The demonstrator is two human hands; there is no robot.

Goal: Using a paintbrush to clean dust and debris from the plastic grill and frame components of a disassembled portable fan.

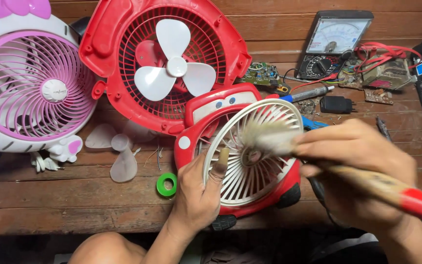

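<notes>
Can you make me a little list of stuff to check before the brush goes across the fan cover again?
1. Left hand steadying the red fan front: ok, thumb lies on the white grille.
2. Right hand gripping the paintbrush: ok, fingers wrapped around the handle.
3. Bristles meeting the grille: ok, they sit on its upper part, though blurred.
4. Thumb away from the bristles: ok, a gap shows.
5. Loose clear fan blade and green tape roll out of the way: ok, both lie left of the hands.
6. Dust left on the grille: cannot tell.
</notes>
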